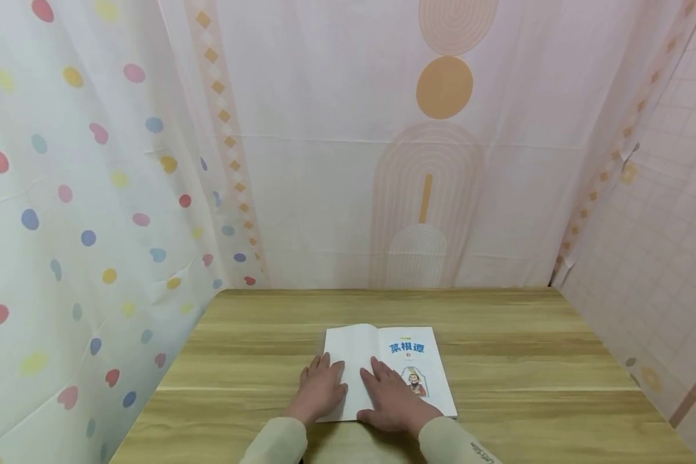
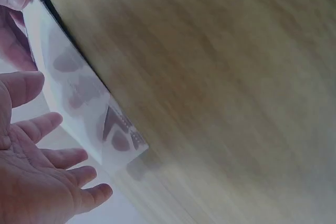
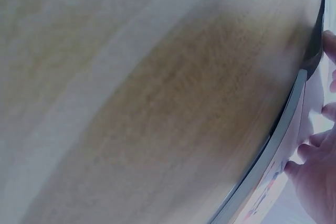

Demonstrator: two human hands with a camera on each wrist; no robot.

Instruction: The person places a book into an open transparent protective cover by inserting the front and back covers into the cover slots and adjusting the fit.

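Both sleeves come in at the bottom of my head view, pale beige, and from them my two hands reach forward side by side onto the book (image 1: pixel 383 361). My left hand (image 1: pixel 320 386) lies flat, palm down, fingers straight and slightly spread, on the blank white left page. My right hand (image 1: pixel 390 396) lies the same way just beside it, its fingers across the middle fold and onto the lower part of the right page. Neither hand grips anything; both are flat and relaxed, pressing on the paper.

From my left wrist view I see the left hand's (image 2: pixel 37 182) palm and straight fingers hovering close over the page, with the book's edge (image 2: pixel 89 114) running diagonally against the wooden table (image 2: pixel 226 87); that picture is blurred. My right wrist view shows the right hand's fingertips (image 3: pixel 315 166) at the book's edge (image 3: pixel 278 150), also blurred.

Lying open near the front middle of the table (image 1: pixel 499 341), the book shows a title page with blue characters and a small figure drawing, partly covered by my right hand. Patterned curtains (image 1: pixel 93 193) hang behind and to either side.
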